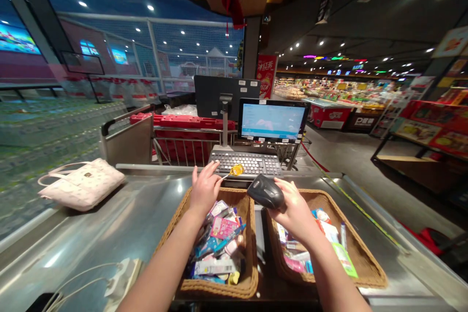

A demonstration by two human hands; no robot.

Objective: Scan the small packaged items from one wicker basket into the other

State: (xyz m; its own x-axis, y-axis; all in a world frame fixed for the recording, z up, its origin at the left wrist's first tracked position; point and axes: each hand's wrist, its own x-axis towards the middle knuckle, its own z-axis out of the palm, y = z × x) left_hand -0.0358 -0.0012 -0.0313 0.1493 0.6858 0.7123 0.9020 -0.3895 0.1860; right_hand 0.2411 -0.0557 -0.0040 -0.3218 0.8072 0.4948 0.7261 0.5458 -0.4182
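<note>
My left hand (205,187) pinches the thin stick of a yellow wrapped lollipop (237,170), which points toward a black keyboard (245,163). My right hand (293,212) grips a black handheld barcode scanner (266,191), its head angled toward the lollipop. Below my left hand, a woven wicker basket (219,290) is packed with small colourful packets. Under my right hand, a second wicker basket (360,268) holds similar packets and tubes. The scanner's window is hidden from view.
A stainless steel checkout counter (87,239) carries a white handbag (82,185) and a white power strip (122,280). Behind the keyboard stand a lit monitor (271,120) and a metal railing (183,146) with red baskets. Store shelves lie beyond.
</note>
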